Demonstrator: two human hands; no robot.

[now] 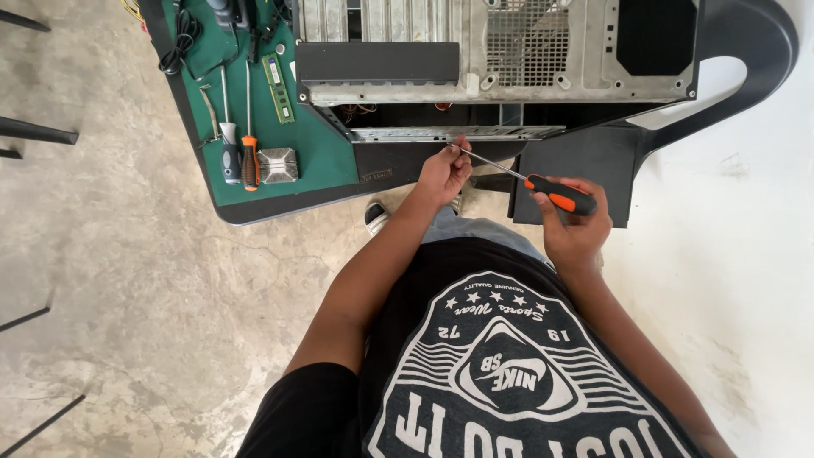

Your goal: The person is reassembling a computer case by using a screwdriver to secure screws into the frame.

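Orange and black, the handle of the screwdriver [560, 194] sits wrapped in the person's right hand [575, 229], whose grip is clenched round it, the thin steel shaft running up and to the left. The left hand [443, 174] pinches the shaft's tip between its fingertips, right at the lower edge of a grey metal computer case [500, 51] that lies open on its side, just under a perforated metal rail [458, 133] along that edge. From the head view the case rests across the green-topped surface [326, 157] and reaches out past its right end, above a black plastic chair [746, 51]. On the green mat to the left lie two more screwdrivers side by side, one with a grey handle [230, 157] and one with an orange handle [249, 161], and just beside them a small finned metal heatsink [278, 164]. A green memory stick [277, 89] lies higher up, near black cables [180, 42]. Below is bare concrete floor [127, 280].
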